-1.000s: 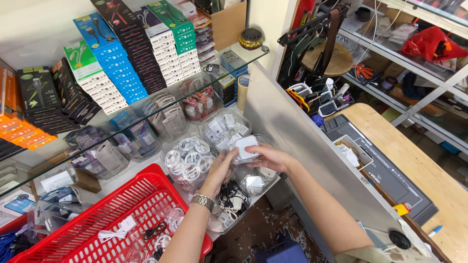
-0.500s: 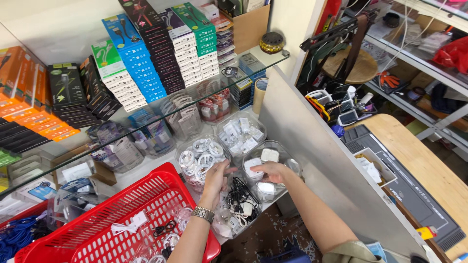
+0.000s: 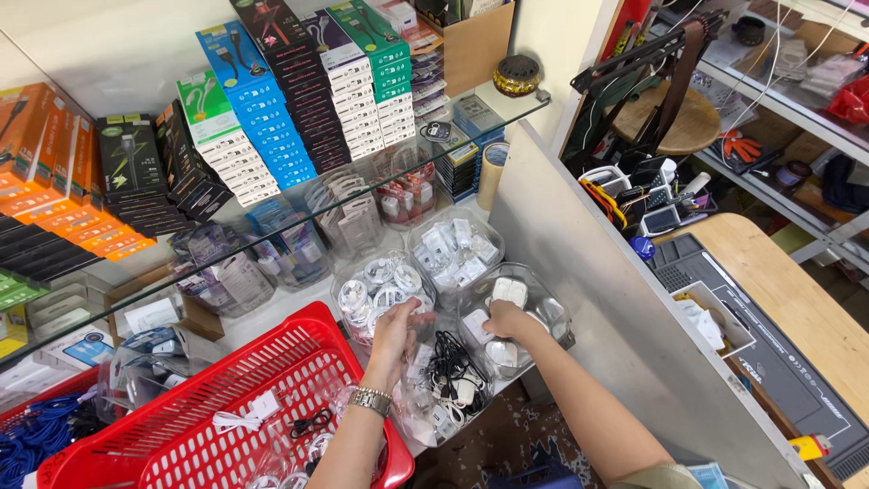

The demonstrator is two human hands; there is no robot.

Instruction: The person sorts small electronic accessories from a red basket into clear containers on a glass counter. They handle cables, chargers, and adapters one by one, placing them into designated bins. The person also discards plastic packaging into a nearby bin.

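My right hand [image 3: 509, 321] reaches into a clear plastic tub [image 3: 552, 312] of white charger plugs, its fingers closed around something white I cannot make out, just below a white plug [image 3: 509, 291]. My left hand [image 3: 395, 331], with a metal watch at the wrist, rests with fingers apart at the rim of a clear tub of coiled white cables [image 3: 376, 286]. A clear bag of black and white cables [image 3: 448, 380] lies between my two forearms.
A red plastic basket [image 3: 226, 407] with a few cables stands at the lower left. Another tub of white packets [image 3: 453, 246] sits behind. A glass shelf [image 3: 299, 204] carries rows of coloured boxes. A white partition [image 3: 625, 308] stands right, with a wooden workbench [image 3: 797, 308] beyond.
My right hand carried a white plug from above the tubs down into the front right tub. My left hand shifted slightly to the rim of the coiled-cable tub.
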